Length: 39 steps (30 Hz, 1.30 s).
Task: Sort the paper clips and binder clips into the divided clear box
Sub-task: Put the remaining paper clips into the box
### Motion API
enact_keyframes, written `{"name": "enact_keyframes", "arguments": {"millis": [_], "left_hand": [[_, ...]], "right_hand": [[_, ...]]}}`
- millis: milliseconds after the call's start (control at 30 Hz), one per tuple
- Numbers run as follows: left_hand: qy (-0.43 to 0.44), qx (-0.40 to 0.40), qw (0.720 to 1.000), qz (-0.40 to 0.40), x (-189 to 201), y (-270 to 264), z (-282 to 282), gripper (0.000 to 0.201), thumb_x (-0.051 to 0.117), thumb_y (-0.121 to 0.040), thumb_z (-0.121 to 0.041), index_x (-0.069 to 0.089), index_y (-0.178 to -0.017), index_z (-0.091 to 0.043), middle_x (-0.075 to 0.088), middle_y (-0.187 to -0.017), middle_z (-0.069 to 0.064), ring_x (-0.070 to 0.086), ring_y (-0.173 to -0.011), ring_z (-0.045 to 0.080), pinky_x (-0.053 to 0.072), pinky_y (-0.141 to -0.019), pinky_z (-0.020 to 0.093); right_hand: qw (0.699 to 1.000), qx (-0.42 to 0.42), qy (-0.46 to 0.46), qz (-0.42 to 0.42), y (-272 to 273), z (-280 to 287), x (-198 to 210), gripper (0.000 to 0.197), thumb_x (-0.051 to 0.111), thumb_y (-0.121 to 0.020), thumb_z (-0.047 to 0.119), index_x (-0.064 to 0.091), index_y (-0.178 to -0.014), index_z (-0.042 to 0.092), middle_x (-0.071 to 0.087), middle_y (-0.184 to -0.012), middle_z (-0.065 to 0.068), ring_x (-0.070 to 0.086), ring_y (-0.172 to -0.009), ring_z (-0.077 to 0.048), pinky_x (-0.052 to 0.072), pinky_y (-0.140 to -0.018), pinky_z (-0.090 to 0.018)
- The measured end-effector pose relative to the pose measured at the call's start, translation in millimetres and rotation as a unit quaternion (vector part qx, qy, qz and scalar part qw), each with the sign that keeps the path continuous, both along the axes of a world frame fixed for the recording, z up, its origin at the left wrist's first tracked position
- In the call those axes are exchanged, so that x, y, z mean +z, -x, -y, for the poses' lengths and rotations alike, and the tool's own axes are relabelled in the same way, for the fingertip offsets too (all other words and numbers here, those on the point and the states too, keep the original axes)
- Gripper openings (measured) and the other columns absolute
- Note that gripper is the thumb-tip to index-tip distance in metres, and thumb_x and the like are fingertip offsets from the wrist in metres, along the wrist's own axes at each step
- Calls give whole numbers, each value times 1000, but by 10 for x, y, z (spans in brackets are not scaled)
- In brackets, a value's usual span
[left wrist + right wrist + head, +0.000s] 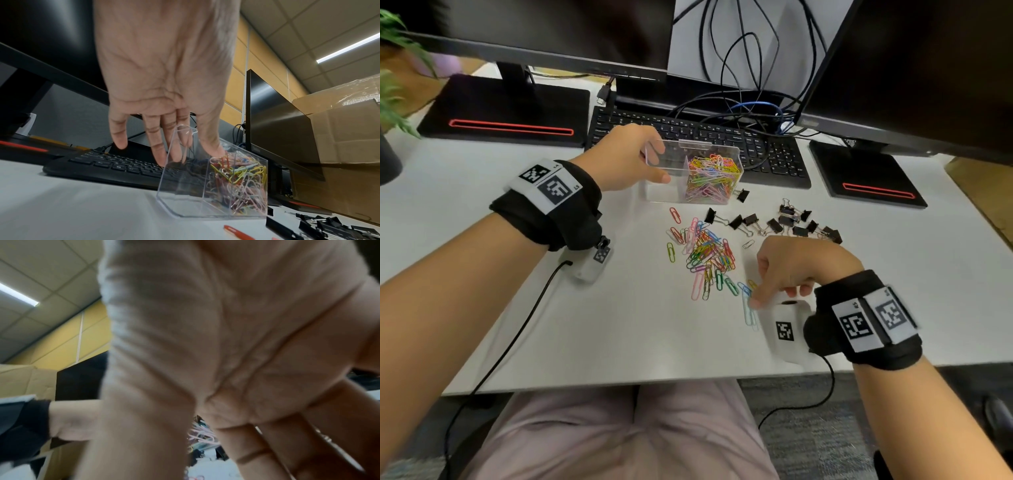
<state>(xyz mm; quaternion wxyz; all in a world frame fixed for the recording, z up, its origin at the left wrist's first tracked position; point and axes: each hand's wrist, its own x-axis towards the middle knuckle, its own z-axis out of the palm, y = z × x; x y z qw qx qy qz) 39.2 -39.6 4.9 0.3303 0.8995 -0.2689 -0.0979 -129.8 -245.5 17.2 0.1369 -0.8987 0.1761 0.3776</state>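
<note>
The clear divided box [664, 192] stands on the white desk in front of the keyboard. Its right compartment is packed with coloured paper clips [714, 174]; the left one looks empty. My left hand [658, 162] grips the box's left end, thumb on the front wall and fingers behind. The left wrist view shows the same hold: left hand [185, 151], box [185, 194]. A loose pile of paper clips [705, 253] lies mid-desk, with several black binder clips [784, 222] to its right. My right hand [760, 298] hovers low, one straight fingertip pressing light-blue clips [748, 308]; its palm looks empty.
A black keyboard [688, 137] lies just behind the box, under tangled cables [750, 102]. Monitor bases stand at back left [506, 109] and back right [869, 178]. One binder clip [741, 195] lies by the box's right end. A plant [393, 85] stands far left.
</note>
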Motion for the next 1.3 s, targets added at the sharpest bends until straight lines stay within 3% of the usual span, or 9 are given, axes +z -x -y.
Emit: {"name": "enact_keyframes", "arguments": {"millis": [267,433,567,700,833,1000,1200,1233,1300], "left_hand": [[-8,6,1000,0,-1,-9,-2,46,79,-79,-30,59,-117,-15,63,-106,5,56,-86,20,43,-75,31],[-7,8,1000,-2,-1,-7,1,45,79,-78,-31,59,-116,-15,63,-107,6,56,-85,19,43,-75,31],[-4,7,1000,-5,2,-7,2,45,79,-78,-30,59,-116,-15,63,-108,6,56,-86,20,45,-77,33],[-3,6,1000,-5,8,6,4,45,78,-79,-29,59,-117,-14,63,-108,6,57,-91,22,48,-81,35],[-4,6,1000,-4,15,13,-3,46,79,-79,-29,59,-117,-14,63,-108,6,57,-90,22,46,-79,33],[-7,5,1000,-6,18,4,-6,46,79,-79,-29,58,-118,-14,63,-107,5,59,-91,23,46,-79,33],[-3,2,1000,-6,13,-10,7,46,78,-79,-29,59,-118,-13,64,-106,3,59,-92,23,47,-80,33],[-1,1,1000,-5,8,-12,5,46,79,-79,-29,59,-117,-13,64,-106,3,58,-91,23,46,-79,32],[1,3,1000,-6,0,-14,-1,46,79,-79,-30,59,-117,-14,64,-106,1,58,-92,22,45,-79,31]], "right_hand": [[997,-16,-55,45,-143,-51,-27,42,79,-76,24,65,-84,-14,68,-72,-25,63,-60,-31,58,-61,-38],[983,-55,-86,153,-241,13,-51,17,73,-82,9,65,-78,-5,68,-68,-20,68,-59,-30,59,-54,-33],[991,-52,-30,120,-171,119,-8,9,72,-77,-2,65,-82,-4,71,-77,-24,71,-65,-31,60,-58,-36],[1000,-6,-4,28,-124,57,3,23,75,-75,6,70,-89,-11,72,-78,-23,66,-61,-29,58,-63,-35],[992,-33,-64,100,-235,-37,-53,22,73,-81,7,64,-78,-13,64,-62,-20,62,-51,-30,58,-55,-38],[980,-46,-40,191,-344,-63,-61,21,72,-83,17,63,-83,-2,67,-75,-19,67,-61,-28,59,-54,-34],[980,9,59,190,-331,-113,-106,10,56,-86,5,55,-96,6,53,-93,-9,49,-79,-23,39,-60,-25],[980,22,47,194,-335,-159,-96,2,54,-87,4,53,-86,5,50,-85,-7,47,-76,-23,37,-59,-24],[979,48,29,196,-356,-253,-85,27,52,-86,2,38,-64,9,38,-67,-5,40,-62,-22,28,-49,-24]]}}
